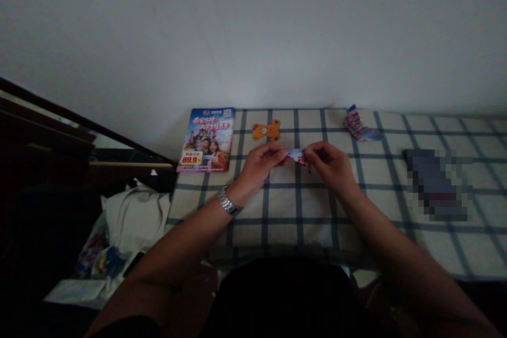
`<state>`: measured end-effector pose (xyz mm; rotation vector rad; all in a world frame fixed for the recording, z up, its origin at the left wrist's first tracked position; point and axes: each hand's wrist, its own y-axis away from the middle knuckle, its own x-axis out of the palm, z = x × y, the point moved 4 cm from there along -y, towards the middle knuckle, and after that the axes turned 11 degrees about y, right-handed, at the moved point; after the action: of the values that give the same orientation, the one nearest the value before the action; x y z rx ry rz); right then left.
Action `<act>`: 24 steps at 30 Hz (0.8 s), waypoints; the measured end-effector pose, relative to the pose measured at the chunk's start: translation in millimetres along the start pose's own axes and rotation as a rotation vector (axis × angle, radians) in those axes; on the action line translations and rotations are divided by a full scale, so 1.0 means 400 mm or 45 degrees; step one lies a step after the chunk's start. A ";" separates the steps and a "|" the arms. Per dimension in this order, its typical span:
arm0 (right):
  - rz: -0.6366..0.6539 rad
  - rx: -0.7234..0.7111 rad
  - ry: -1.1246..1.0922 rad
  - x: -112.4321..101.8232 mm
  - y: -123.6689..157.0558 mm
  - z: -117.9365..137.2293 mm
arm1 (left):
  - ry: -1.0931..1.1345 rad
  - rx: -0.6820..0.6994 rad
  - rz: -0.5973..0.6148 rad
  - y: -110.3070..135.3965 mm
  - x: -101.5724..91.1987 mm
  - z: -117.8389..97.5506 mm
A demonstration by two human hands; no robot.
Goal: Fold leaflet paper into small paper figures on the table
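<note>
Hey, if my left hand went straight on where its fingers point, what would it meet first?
Past the paper that your left hand pinches, it would probably meet your right hand, which holds the other end; depth is hard to judge from one view.

The small blue-and-red folded piece of printed paper [295, 155] looks thin and smooth. The rectangular blue leaflet stack [209, 134] is flat, smooth printed paper too, though from here I can't tell gloss from matt. The red-and-blue pleated paper bundle [354, 127] has a ridged, uneven surface. The cream-and-blue checked cloth [283, 208] looks woven and matt, with soft wrinkles. Bright polished metal makes up the silver link watch band [228, 202]. The pale grey wall [253, 31] is matt; the clear crinkled plastic bag [89, 256] glints faintly.
</note>
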<state>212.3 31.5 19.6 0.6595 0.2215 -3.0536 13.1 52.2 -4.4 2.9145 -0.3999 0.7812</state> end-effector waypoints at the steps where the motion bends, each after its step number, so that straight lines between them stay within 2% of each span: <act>1: -0.002 0.000 0.003 0.000 0.000 -0.001 | -0.003 0.002 0.004 0.000 0.000 0.000; 11: -0.027 -0.017 0.032 -0.004 -0.001 -0.001 | 0.042 -0.014 -0.017 0.003 0.002 -0.005; 24: -0.046 -0.009 0.094 -0.006 0.001 0.000 | -0.220 0.069 0.089 0.011 0.011 -0.029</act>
<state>214.5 31.1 20.8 0.7777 0.2475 -3.0637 10.2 48.9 8.1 3.0450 -0.5058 0.5584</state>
